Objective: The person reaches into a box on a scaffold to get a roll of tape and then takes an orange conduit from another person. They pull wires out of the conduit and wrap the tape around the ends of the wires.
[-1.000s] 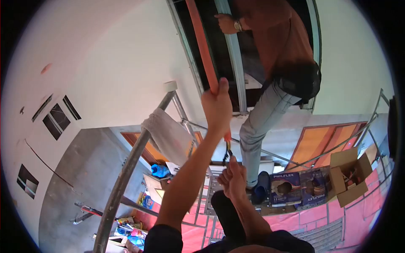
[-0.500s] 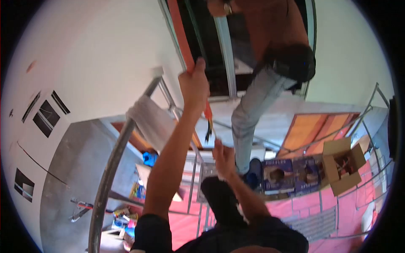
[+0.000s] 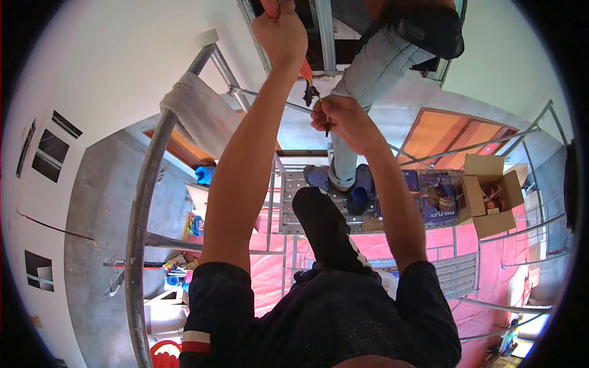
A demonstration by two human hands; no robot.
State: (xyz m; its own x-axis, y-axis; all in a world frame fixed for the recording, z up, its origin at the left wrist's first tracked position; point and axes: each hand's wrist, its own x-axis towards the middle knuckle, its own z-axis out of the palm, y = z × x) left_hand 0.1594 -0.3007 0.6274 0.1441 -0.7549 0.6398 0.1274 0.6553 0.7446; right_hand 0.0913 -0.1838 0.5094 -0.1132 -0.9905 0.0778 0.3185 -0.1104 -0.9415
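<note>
Orange ribbed tube [image 3: 306, 70], upright before the window frame [image 3: 324, 35], its lower end showing dark-tipped wires [image 3: 310, 92]; left hand [image 3: 282, 38], fingers closed around the tube; right hand [image 3: 345, 120], fingers narrow, pinching a thin yellow wire just below it. Left of these, a grey towel [image 3: 201, 113] over a metal rail [image 3: 150, 178]; right, a co-worker's leg [image 3: 381, 75]; beyond, an open cardboard box [image 3: 469, 195]

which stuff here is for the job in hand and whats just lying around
In use:
- orange conduit, in the left hand
- wires at its end, right hand on them

Probably just lying about:
- cloth over the rail
- blue bundle
</note>
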